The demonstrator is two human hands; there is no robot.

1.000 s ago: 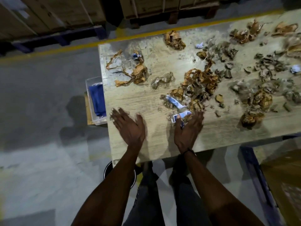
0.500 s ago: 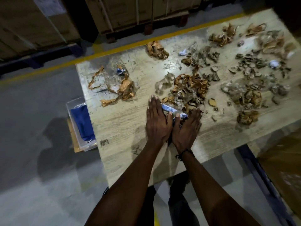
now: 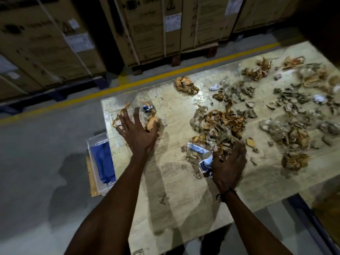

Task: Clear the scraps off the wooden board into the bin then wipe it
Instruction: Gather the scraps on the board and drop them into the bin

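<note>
Nearest, right hand [image 3: 229, 162] with straight fingers pressed against the blue-and-white wrapper [image 3: 203, 159] at the edge of the middle scrap heap [image 3: 220, 124]; left hand [image 3: 139, 131] spread wide over the brown paper tangle [image 3: 152, 122] by the left corner, gripping nothing. Barely begun, by the look of it: wooden board [image 3: 174, 190] littered right to its far end, wiping not started, bin not identifiable. Beside the board's left edge, clear tub [image 3: 92, 144] holding a folded blue cloth [image 3: 104, 162].

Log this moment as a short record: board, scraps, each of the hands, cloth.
board: wooden board, mostly littered, near edge bare
scraps: brown tape and cardboard scraps spread across the middle and right
left hand: fingers spread over the tape clump at the left corner
right hand: open, against the blue-white wrapper
cloth: blue cloth in clear container beside the board's left edge
</note>
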